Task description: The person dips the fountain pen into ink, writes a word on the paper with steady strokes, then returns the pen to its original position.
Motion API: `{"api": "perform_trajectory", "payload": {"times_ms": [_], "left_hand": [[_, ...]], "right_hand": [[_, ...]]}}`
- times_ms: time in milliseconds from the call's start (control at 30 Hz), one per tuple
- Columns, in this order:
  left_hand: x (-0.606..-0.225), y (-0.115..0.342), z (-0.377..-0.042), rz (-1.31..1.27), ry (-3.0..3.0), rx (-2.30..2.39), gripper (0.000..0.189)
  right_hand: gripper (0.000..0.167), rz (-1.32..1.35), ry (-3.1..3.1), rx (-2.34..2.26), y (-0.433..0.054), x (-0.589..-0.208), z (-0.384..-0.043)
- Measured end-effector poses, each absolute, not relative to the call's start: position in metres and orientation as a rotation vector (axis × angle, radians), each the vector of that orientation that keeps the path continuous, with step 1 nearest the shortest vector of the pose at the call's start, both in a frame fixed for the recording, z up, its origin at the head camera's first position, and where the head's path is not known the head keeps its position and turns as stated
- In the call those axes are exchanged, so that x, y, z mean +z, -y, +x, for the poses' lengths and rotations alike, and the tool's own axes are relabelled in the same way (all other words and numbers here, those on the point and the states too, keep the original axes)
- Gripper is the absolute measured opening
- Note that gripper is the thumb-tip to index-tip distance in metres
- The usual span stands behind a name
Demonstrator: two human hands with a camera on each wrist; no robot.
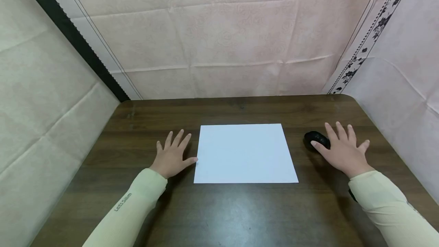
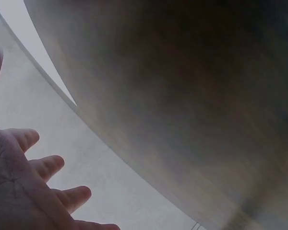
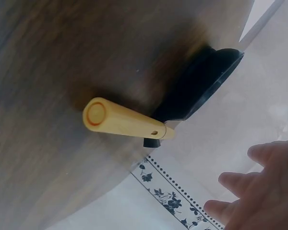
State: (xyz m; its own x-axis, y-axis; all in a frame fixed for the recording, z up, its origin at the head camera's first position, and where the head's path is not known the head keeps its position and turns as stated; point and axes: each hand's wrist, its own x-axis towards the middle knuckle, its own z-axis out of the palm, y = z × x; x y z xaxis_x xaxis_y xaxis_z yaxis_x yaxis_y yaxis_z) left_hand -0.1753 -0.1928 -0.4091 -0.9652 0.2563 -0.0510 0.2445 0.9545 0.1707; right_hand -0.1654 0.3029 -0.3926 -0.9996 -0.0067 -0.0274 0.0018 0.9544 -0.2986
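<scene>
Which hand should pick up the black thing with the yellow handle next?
Probably the right hand: its spread fingers are close to that black thing, while the left hand is across the white paper, on its other side.

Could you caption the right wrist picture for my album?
A black object with a yellow handle on a brown table, the open right grip near it.

In head view, between three and four o'clock, find black utensil (image 1: 317, 139) partly masked by right hand (image 1: 345, 155); cannot see yellow handle (image 3: 129, 120), exposed in right wrist view alone. At four o'clock, cannot decipher dark marks (image 1: 414, 209) on right sleeve (image 1: 380, 197). Note left sleeve (image 1: 127, 212) cut off at seven o'clock. In left wrist view, find left hand (image 2: 19, 187) cropped at eight o'clock, table (image 2: 182, 120) badly blurred.
</scene>
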Motion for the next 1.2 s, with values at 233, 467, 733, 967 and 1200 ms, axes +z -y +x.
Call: {"api": "perform_trajectory", "payload": {"times_ms": [233,467,733,967,1200], "left_hand": [[-0.414,0.189,-0.177,0.441,-3.014,0.228,0.087],[-0.415,0.188,-0.178,0.444,-2.988,0.214,0.087],[-0.414,0.184,-0.179,0.477,-2.917,0.223,0.087],[-0.418,0.181,-0.181,0.51,-2.897,0.216,0.087],[-0.415,0.178,-0.181,0.525,-2.848,0.234,0.083]], "right_hand": [[0.093,0.017,-3.063,-0.472,-0.307,-0.395,-0.165],[0.094,0.025,-3.048,-0.476,-0.311,-0.398,-0.164],[0.096,0.061,-3.007,-0.483,-0.317,-0.4,-0.162],[0.096,0.075,-2.987,-0.5,-0.321,-0.402,-0.159],[0.097,0.096,-2.973,-0.504,-0.322,-0.403,-0.157]]}}
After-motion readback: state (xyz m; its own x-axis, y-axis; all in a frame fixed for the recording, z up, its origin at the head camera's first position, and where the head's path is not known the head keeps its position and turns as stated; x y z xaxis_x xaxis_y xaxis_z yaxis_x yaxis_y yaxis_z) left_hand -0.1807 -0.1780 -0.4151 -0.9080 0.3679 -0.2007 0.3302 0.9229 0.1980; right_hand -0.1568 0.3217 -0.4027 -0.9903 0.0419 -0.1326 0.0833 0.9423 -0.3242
